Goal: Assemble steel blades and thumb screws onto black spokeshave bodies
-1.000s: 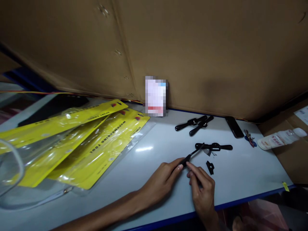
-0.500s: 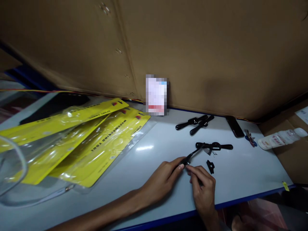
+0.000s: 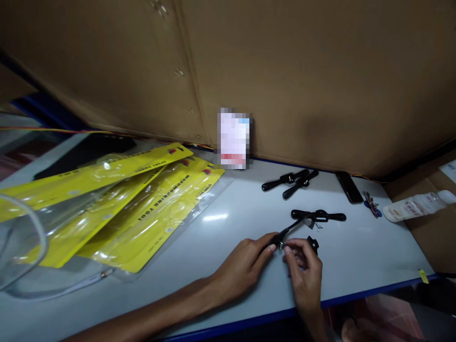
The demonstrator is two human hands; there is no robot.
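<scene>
At lower centre, your left hand (image 3: 248,259) grips a black spokeshave (image 3: 280,235); your right hand (image 3: 307,268) has just pinched its shiny fastener (image 3: 281,245), bringing it under finger control.

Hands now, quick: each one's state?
Left hand: closed, holding a black tool.
Right hand: closed, pinching a metal part at that tool.

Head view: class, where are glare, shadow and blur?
Head view: a glare streak on the tabletop, glints on the yellow packages. Head view: a soft shadow on the dim cardboard wall. Head view: pixelation masks the upright rectangle; the metal piece at the right hand looks blurry.
</scene>
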